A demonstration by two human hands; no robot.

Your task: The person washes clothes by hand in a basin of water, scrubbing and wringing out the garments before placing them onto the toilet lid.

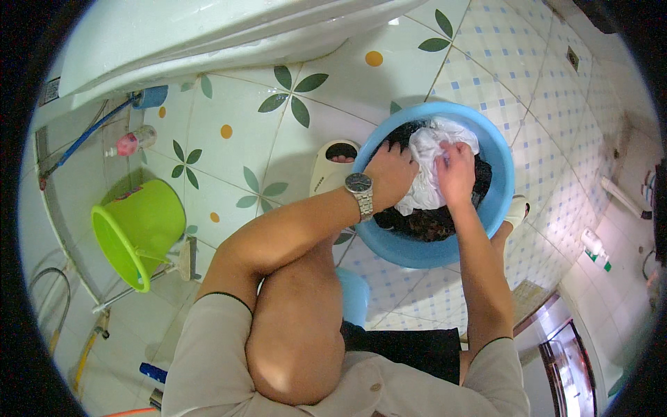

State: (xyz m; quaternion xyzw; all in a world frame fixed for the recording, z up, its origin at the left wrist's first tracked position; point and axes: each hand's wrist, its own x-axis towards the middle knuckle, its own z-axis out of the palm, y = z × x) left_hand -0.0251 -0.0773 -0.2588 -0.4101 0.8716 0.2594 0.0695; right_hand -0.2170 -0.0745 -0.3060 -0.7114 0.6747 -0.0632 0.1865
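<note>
A light-blue basin (pixel 506 177) on the floor holds a crumpled white cloth (pixel 425 184) on top of dark clothes (pixel 424 226). My left hand (pixel 392 174), a metal watch on its wrist, is at the left edge of the white cloth, back of the hand up, fingers bent down onto it and the dark fabric. On the cloth's right side, my right hand (pixel 456 172) has its fingers curled and pinched on the white fabric. The fingertips of the left hand are partly hidden among the cloths.
A lime-green bucket (pixel 153 215) lies tipped at the left, near a pink-labelled bottle (pixel 133 142) and a blue-handled brush (pixel 149 97). A white tub (pixel 208 48) spans the far side. By my legs is a blue stool (pixel 353 295). A white bottle (pixel 594 243) stands at the right.
</note>
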